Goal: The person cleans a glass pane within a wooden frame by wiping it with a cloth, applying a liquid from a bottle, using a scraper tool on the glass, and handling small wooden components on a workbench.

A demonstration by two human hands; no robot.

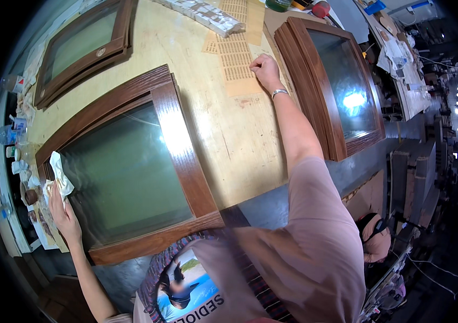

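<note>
A brown wooden cabinet door with a glass pane (179, 153) lies flat on the table in front of me. My left hand (64, 215) presses a crumpled white cloth (61, 177) against the door's left frame, beside the glass. Farther off and to the right, my right hand (266, 72) is closed, its fingertips pinched together at the edge of tan sheets of small printed labels (234, 67). Whatever those fingers may hold is too small to make out.
A wrapped, white-speckled bar (205, 15) lies across the far label sheets. Stacks of similar glazed doors stand at the right (332, 89) and far left (81, 54) of the wooden table (234, 145). Bottles (5, 134) line the left side. Another person (375, 239) is at lower right.
</note>
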